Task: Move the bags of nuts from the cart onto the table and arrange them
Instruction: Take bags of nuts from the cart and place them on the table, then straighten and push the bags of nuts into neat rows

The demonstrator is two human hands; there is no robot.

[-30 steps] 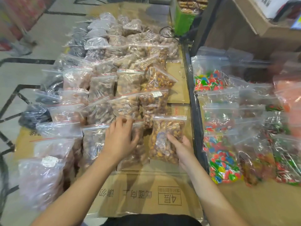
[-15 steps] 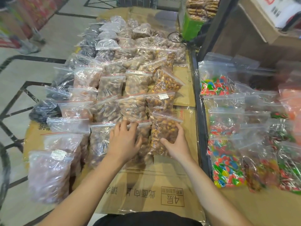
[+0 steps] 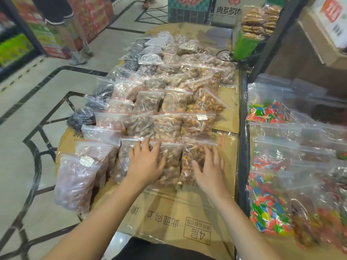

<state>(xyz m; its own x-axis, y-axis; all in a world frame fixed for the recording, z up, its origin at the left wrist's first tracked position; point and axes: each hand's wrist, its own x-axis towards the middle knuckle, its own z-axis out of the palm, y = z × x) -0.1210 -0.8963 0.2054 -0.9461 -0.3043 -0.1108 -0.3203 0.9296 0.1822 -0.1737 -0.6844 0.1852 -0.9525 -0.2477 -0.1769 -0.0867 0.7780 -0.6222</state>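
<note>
Head | both hands flat, fingers spread: left hand [image 3: 145, 162], right hand [image 3: 209, 169] | on crinkly clear nut bags [image 3: 195, 158]

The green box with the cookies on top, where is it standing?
In the head view, the green box stands at the far right end of the cardboard-covered table, just beyond the last bags of nuts.

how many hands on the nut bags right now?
2. Left hand lies flat across the middle front-row bags; right hand lies flat on the rightmost front-row bag. Neither is hidden.
</note>
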